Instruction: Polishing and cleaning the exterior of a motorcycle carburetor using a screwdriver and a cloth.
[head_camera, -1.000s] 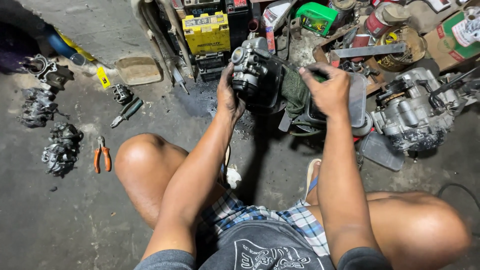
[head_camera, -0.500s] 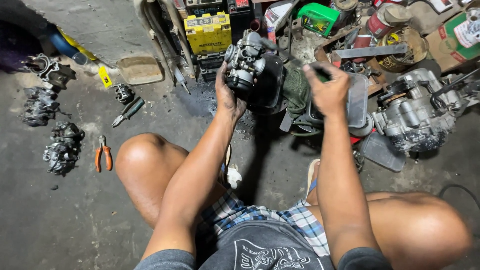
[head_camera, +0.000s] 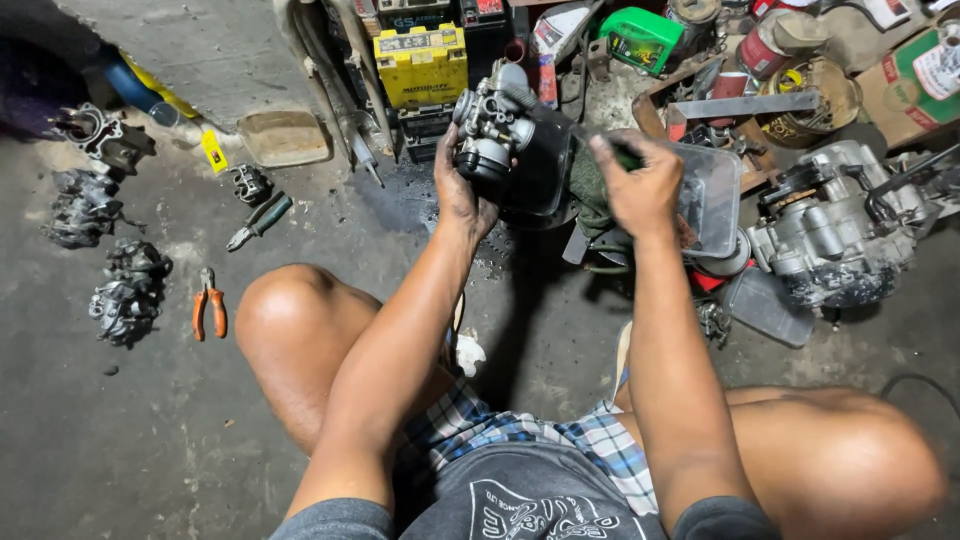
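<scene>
Floor (head_camera: 130, 440): bare grey concrete, stained dark near the parts; the widest open room lies at lower left, beyond the bent left knee.
Engine block (head_camera: 835, 235): grey casting on the floor to the right, oily underneath, well apart from both hands, so the right side is crowded.
Back clutter: a yellow battery (head_camera: 420, 62), a green container (head_camera: 640, 38) and tins stand along the top edge, closing off room ahead.
Clear plastic tub (head_camera: 712, 195): sits just beyond the right hand, with a dark cloth beside it; probably a catch-tray for the work, judging by how close it is.
Carburettor (head_camera: 487, 125): the thing in hand, held up off the floor above a black basin, tilted toward the person, likely so any drips fall into the basin.
Left hand (head_camera: 462, 190): closed around the carburettor from below, fingers wrapped about its lower body, carrying its weight.
Right hand (head_camera: 640, 185): fist closed on a slim dark-handled tool whose tip points toward the carburettor; whether the tip touches it I cannot tell.
Loose parts (head_camera: 125, 290): grey castings lie in a row at far left, kept clear of the legs.
Orange pliers (head_camera: 208, 303): flat on the floor, just beside the left knee, within reach.
</scene>
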